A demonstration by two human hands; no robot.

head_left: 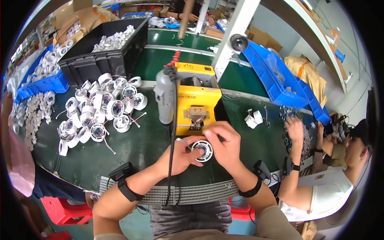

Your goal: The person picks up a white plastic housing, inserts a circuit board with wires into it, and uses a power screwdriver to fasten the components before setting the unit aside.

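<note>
My left hand [182,157] is closed round a small white round housing [202,151] with a dark circuit board inside; my thumb lies across its face. A short wire with a white connector [179,140] sticks out beside my fingers. Just above and right of the housing, my right hand [225,145] is curled with thumb and forefinger pinched together; what they hold, if anything, is too small to see. Both hands are close in front of a yellow bench machine [199,99] with a metal fixture [197,115] on its front.
Similar white housings [98,102] with wires lie heaped left of a grey cylinder [165,96]. A black bin [96,64] holds small white parts. Two loose housings [253,119] lie right of the machine. Blue trays [276,80] stand farther right, near a co-worker's hand [295,129]. A black cable [172,168] hangs in front.
</note>
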